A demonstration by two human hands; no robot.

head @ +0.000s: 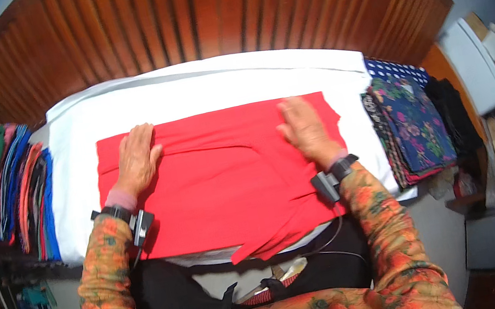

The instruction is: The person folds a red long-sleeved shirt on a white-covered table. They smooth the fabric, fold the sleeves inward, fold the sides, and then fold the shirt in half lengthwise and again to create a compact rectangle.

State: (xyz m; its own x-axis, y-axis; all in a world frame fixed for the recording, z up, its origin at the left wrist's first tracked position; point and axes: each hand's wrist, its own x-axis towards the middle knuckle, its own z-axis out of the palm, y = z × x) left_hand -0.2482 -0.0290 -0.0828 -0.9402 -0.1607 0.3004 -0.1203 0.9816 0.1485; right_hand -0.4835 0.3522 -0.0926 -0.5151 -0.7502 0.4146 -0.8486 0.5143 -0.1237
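A red cloth garment (213,185) lies spread on a white sheet (215,85) in front of me, with some creases across it. My left hand (138,159) rests flat on the garment's upper left part, fingers pointing away from me. Near its upper right corner, my right hand (305,127) lies palm down, slightly blurred, with its thumb apart. Neither hand grips the cloth. A loose strip of the red cloth hangs over the near edge, close to my lap. Both wrists carry a dark strap with a small device.
Folded clothes (10,186) in many colours stand in a row at the left. To the right lie a floral folded cloth (413,125), a dotted blue cloth (394,69) and black cloth (454,113). A ribbed wooden panel (212,11) rises behind the sheet.
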